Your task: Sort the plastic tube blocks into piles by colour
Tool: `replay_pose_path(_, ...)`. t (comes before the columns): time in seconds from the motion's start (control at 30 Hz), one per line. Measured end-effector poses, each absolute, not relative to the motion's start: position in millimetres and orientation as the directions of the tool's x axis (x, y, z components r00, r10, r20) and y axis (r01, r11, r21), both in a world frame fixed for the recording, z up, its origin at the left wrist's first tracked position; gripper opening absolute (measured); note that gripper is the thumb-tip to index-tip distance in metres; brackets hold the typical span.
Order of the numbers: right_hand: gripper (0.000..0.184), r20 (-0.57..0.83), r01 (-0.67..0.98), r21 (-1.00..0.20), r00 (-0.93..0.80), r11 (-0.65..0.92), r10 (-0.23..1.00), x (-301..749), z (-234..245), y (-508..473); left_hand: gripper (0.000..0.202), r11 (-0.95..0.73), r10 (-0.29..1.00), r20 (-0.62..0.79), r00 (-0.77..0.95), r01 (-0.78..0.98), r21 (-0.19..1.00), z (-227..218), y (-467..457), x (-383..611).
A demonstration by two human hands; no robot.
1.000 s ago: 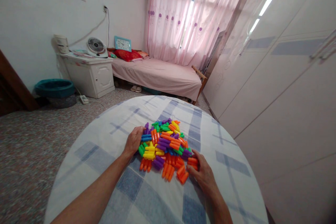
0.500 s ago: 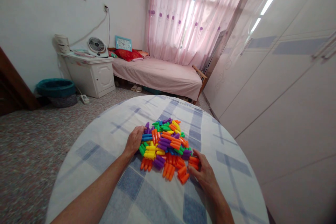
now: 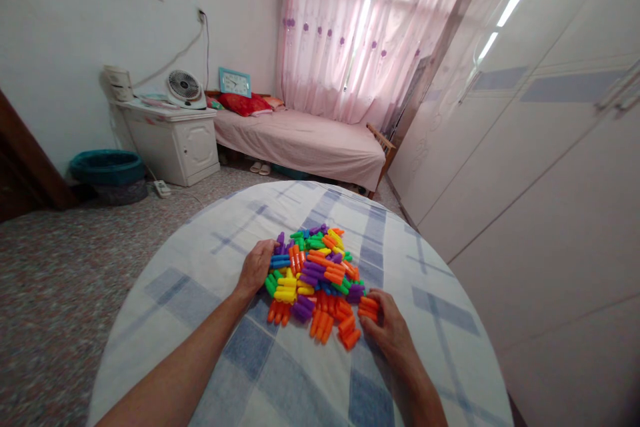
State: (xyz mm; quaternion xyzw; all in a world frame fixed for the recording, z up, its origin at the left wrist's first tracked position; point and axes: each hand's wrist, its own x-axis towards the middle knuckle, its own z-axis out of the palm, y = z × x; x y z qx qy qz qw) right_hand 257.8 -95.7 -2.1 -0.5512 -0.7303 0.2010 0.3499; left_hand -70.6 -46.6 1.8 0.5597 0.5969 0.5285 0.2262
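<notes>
A heap of bullet-shaped plastic building blocks (image 3: pixel 313 275) in orange, purple, yellow, green and blue lies on the round table (image 3: pixel 300 380). Against the heap's left edge rests my left hand (image 3: pixel 257 268), its fingers extended toward a purple block (image 3: pixel 281 240) and partly hidden; it appears to hold nothing. At the right edge, my right hand (image 3: pixel 387 320) has thumb and fingers on either side of an orange block (image 3: pixel 369 308). Just left of that thumb lie more orange blocks (image 3: pixel 349 333), and a purple block (image 3: pixel 355 293) sits near the fingertips.
A blue-and-white checked cloth covers the table. Beyond it stand a bed (image 3: pixel 310 140) with a pink sheet, a white cabinet (image 3: pixel 187 150) bearing a fan (image 3: pixel 185 85), and a teal-lined bin (image 3: pixel 107 170). A tall white wardrobe (image 3: pixel 525 213) lines the right side.
The fingers of my right hand have shifted very slightly around the orange block. My left hand and the heap look unchanged.
</notes>
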Motion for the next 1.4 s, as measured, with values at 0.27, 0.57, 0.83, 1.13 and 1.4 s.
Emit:
replay_pose_path(0.27,0.043,0.317,0.695,-0.644,-0.14,0.321,0.938,260,-4,-94,0.047,-0.194,0.901,0.331,-0.281,0.421,0.886,1,-46,-71)
replay_pose_path(0.57,0.029,0.304,0.689,-0.652,-0.145,0.317,0.942,263,-1,-95,0.045,-0.196,0.904,0.33,-0.273,0.421,0.886,-1,-46,-71)
replay_pose_path(0.83,0.034,0.256,0.68,-0.684,-0.114,0.263,0.96,262,3,-96,0.047,-0.19,0.903,0.324,-0.282,0.414,0.89,-2,-46,-71)
replay_pose_path(1.13,0.031,0.227,0.672,-0.71,-0.066,0.212,0.972,259,12,-101,0.046,-0.19,0.909,0.319,-0.268,0.413,0.89,-3,-45,-73)
replay_pose_path(1.4,0.031,0.402,0.767,-0.641,0.372,-0.033,0.836,284,15,-98,0.046,-0.194,0.91,0.321,-0.263,0.414,0.889,-6,-44,-73)
